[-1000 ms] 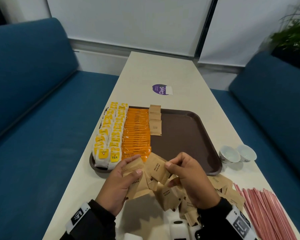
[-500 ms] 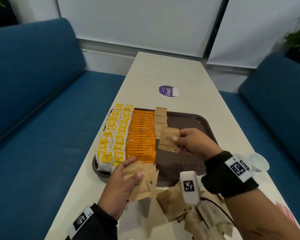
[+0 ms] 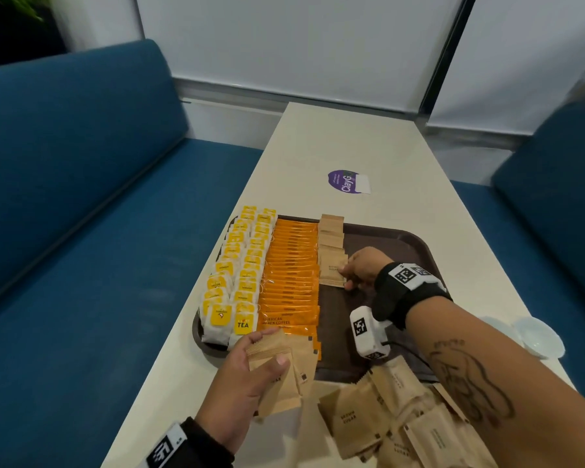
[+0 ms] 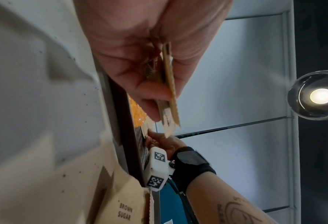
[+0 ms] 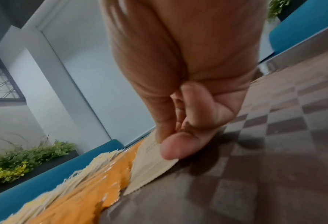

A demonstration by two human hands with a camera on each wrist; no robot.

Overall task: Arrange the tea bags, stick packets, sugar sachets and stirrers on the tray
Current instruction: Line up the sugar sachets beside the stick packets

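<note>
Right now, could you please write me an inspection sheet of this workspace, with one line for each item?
Surface: long pale table; brown tray at its near end.
Job's things: tea bags in two rows, orange stick packets beside them, then a short row of sugar sachets; loose sachets lie on the table; no stirrers in view.
Clutter: purple sticker; white cup.
Grippers: right hand pinches a sachet at the row's near end; left hand holds a sachet bundle.
Cables: black cable from the right wrist camera.
Surroundings: blue sofas, plants.
</note>
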